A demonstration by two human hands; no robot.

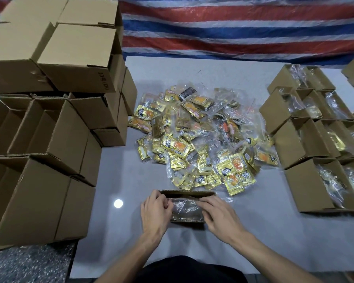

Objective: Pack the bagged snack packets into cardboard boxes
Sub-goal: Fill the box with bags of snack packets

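A red, white and blue striped sheet [233,27] is hanging at the back, and a big grey surface [264,231] is lying in front of it. Empty boxes [39,190] are standing in tall stacks on the left. Filled boxes [307,139] are sitting in rows on the right. A pile of gold snack packets [200,139] is lying in the middle.

Just in front of the pile, a small open box [187,194] is sitting with its long side running from left to right. A clear bag [186,209] of packets is lying inside it, the same way. The left hand [154,211] is curling its fingers round the left end of the bag. The right hand [219,215] is pressing down on the right end with its fingers laid out. So the bag is lying right between both hands. The filled boxes are nearer the right hand, so the box will probably be going that way next
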